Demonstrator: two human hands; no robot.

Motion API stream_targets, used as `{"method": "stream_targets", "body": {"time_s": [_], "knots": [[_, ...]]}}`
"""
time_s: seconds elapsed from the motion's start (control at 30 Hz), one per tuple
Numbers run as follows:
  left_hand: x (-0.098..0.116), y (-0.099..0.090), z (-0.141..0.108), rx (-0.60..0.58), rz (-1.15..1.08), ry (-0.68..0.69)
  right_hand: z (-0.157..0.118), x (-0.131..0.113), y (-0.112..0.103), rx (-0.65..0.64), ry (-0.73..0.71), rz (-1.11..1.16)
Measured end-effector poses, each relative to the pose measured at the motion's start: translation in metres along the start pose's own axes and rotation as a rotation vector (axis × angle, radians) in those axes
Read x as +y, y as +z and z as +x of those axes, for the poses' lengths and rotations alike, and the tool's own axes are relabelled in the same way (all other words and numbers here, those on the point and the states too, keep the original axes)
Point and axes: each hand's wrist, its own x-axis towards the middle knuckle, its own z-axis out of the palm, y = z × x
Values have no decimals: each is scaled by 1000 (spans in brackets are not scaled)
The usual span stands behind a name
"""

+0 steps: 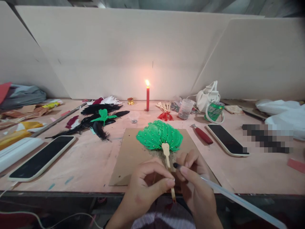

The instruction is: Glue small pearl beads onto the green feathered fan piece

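A green feather fan (159, 135) dotted with small white beads lies on a brown cardboard sheet (126, 159). Its pale wooden handle (166, 151) points toward me, passing between my hands. With thumb and forefinger, my left hand (152, 181) pinches what looks like a tiny white bead (174, 180), left of the handle. My right hand (196, 181) grips a long translucent glue stick (238, 198). The stick's blackened tip (176, 165) sticks out beyond the fingers, close to the handle, and its other end slants down to the right.
Behind the fan a lit red candle (147, 98) stands upright. Black feathers (100, 119) lie at left, near a phone (43, 157). To the right are a red-handled knife (202, 134), a second phone (227, 140), a clear cup (186, 108) and a green can (213, 111).
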Motion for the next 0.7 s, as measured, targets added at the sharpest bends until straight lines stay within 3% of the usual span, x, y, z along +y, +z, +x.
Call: {"method": "stream_targets", "body": {"time_s": [0.07, 0.17, 0.27, 0.37, 0.43, 0.5, 0.57, 0.7], "knots": [[12, -8, 1, -10, -33, 56, 1, 6, -1, -36, -29, 0], [51, -18, 15, 19, 187, 199, 1, 10, -5, -140, -40, -59], [98, -18, 48, -29, 542, 369, -1, 7, -6, -286, 37, -237], [116, -9, 98, -179, 875, 549, -3, -1, 0, -402, 101, -438], [103, -4, 133, -311, 1008, 656, -1, -5, 6, -430, 128, -557], [76, 0, 166, -536, 1120, 632, 2, -8, 13, -438, 155, -641], [46, 3, 192, -660, 1151, 591, 5, -10, 18, -433, 196, -699], [4, 3, 223, -774, 1206, 536, 9, -12, 22, -414, 294, -758]]}}
